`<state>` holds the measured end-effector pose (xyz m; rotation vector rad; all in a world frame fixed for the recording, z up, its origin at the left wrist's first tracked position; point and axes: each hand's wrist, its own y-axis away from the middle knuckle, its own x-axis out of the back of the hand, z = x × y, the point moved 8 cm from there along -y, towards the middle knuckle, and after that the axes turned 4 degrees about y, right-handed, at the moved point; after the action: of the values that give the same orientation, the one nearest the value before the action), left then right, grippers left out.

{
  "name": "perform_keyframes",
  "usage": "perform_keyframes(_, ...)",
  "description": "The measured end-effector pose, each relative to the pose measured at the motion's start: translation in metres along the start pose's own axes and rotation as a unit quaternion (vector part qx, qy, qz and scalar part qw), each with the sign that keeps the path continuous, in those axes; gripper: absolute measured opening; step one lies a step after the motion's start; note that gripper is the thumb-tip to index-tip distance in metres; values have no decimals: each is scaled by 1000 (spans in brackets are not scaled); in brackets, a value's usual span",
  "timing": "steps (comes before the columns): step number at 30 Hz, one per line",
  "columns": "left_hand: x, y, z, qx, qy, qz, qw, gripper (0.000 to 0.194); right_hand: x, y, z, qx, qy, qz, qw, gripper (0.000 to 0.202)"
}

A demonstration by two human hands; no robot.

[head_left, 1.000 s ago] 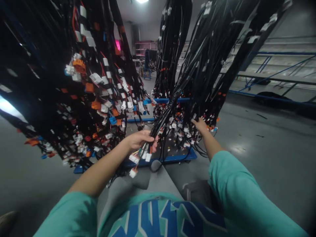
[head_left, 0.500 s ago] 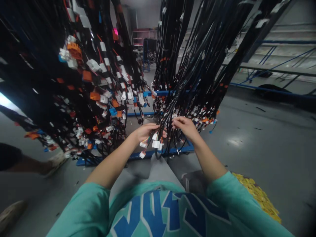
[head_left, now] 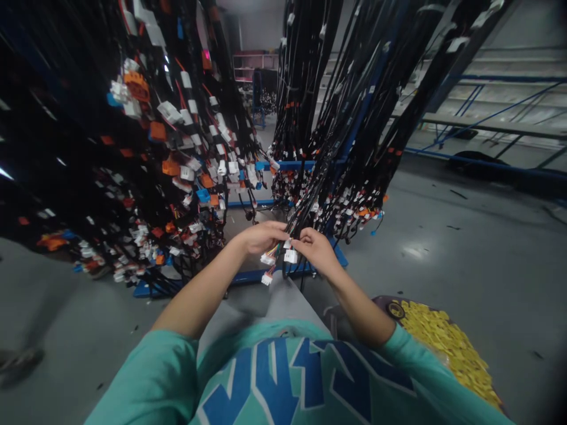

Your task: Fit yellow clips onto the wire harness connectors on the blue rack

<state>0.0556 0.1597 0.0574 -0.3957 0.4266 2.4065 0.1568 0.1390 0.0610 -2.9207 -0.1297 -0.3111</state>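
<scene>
Black cables hang down in front of me, with white connectors on coloured wires at their lower ends. My left hand is closed around part of this bundle, its fingertips behind or among the cables. Close beside it, my right hand pinches at a small white connector just above the larger white one. Two more white connectors dangle below my left hand.
Dense harnesses with white, orange and blue connectors hang at the left, more at the right. A blue rack base lies low ahead. Yellow pieces fill a container at lower right. A person's foot shows at lower left.
My right hand has moved down and left to the white connectors beside my left hand. The view has shifted, showing more of the yellow pieces. The person's leg at left has mostly gone from view.
</scene>
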Motion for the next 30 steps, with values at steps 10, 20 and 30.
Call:
perform_keyframes(10, -6, 8, -1, 23, -36, 8, 999, 22, -8, 4, 11, -67, -166, -36, 983, 23)
perform_keyframes(20, -29, 1, -11, 64, 114, -94, 987, 28, 35, 9, 12, -42, -87, 29, 995, 35)
perform_keyframes(30, -79, -17, -18, 53, 176, -193, 964, 38, 308, 217, 102, -227, 236, 360, 874, 37)
